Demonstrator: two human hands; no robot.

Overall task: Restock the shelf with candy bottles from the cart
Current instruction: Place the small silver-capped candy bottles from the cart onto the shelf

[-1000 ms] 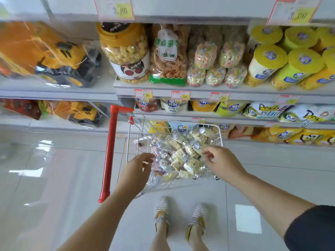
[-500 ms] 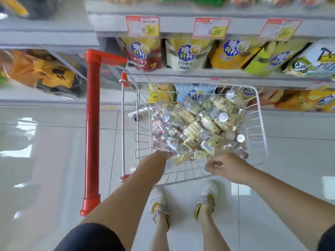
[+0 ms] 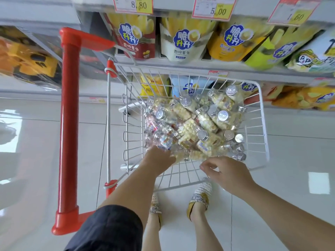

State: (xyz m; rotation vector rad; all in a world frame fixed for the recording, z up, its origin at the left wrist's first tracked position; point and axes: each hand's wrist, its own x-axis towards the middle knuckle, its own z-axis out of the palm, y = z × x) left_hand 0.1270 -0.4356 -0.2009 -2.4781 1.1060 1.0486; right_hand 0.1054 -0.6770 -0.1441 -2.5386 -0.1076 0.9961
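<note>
Digs left hand point(image 3: 157, 161) into candy bottles point(image 3: 197, 124) beyond cart point(image 3: 181, 173)'s bare near edge, grip unclear; holds right hand point(image 3: 230, 172) loose, empty, above it.

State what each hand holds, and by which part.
Left hand: cannot tell, its fingers are hidden among the candy bottles. Right hand: nothing, fingers loosely curled.

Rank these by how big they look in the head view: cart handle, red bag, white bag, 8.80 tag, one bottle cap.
1. Cart handle, clearly largest.
2. Red bag and white bag look alike; not ranked.
3. 8.80 tag, partly cut off at the top.
4. Bottle cap, smallest.
</note>
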